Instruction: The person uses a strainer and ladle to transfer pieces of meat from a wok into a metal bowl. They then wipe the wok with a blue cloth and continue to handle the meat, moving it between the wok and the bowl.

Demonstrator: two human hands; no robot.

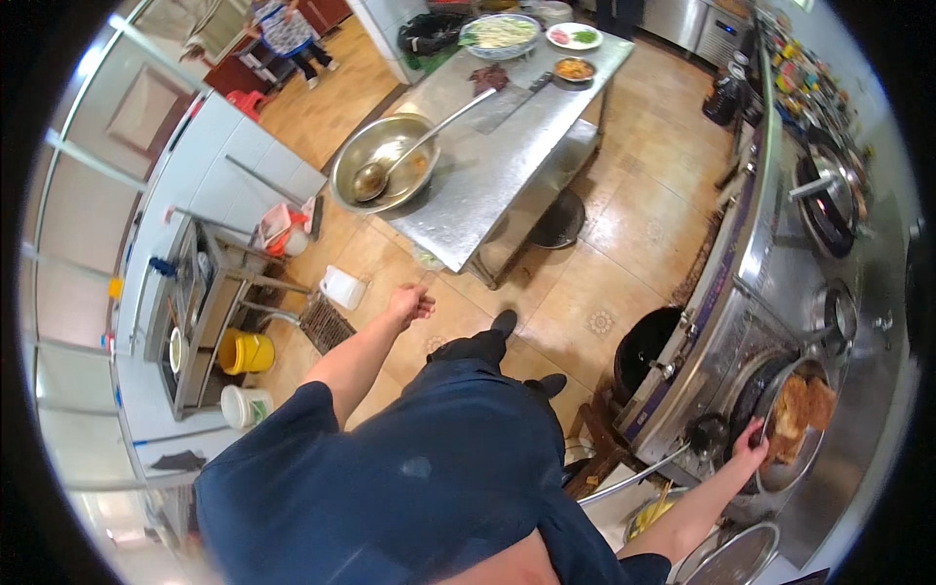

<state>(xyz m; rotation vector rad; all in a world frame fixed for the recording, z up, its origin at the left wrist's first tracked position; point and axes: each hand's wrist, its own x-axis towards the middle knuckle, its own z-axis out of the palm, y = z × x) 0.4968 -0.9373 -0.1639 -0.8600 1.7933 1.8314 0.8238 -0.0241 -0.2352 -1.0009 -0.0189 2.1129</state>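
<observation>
At the lower right, my right hand [750, 448] grips the near rim of a round metal bowl [783, 476]. Large golden-brown fried pieces [801, 417] lie in the bowl, which is tilted over the stove beside a dark wok [749, 388]. A ladle [707, 431] with a long metal handle rests close to that hand. My left hand [413, 304] hangs in mid-air above the tiled floor, its fingers loosely curled and holding nothing. It is nearest to the steel table, whose big metal basin [413, 191] has a long-handled ladle [371, 180] lying in it.
The steel table [478, 210] bears a cleaver [517, 102], a bowl of pale strips [500, 35] and small dishes. A black bin [645, 343] stands by the stove. Yellow [246, 352] and white [246, 407] buckets sit left. Another person [285, 29] stands at the far left.
</observation>
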